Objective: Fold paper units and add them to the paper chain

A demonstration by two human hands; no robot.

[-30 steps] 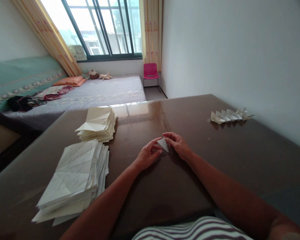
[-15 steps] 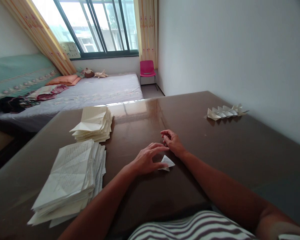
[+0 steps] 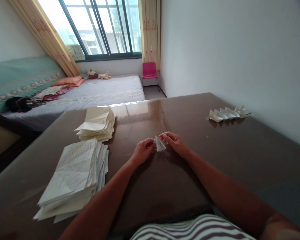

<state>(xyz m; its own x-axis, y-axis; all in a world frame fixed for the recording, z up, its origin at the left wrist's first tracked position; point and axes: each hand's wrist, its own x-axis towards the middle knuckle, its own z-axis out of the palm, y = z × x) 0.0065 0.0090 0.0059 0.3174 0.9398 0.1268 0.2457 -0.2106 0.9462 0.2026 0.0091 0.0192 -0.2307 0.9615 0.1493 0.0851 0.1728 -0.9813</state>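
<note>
A small folded paper triangle [image 3: 159,144] is pinched between both hands just above the dark brown table [image 3: 190,173]. My left hand [image 3: 143,151] grips its left side with curled fingers. My right hand [image 3: 174,143] holds its right side with fingertips closed on the paper. Both forearms reach in from the near edge.
A stack of folded printed sheets [image 3: 75,176] lies at the near left, with a second stack of folded paper [image 3: 97,124] behind it. A row of finished folded paper pieces [image 3: 227,114] sits at the far right near the white wall. A bed and a pink chair [image 3: 150,71] stand beyond the table.
Half a second ago the triangle lay on the table under my left hand, with my right hand off it. Now both hands hold it lifted between them.
</note>
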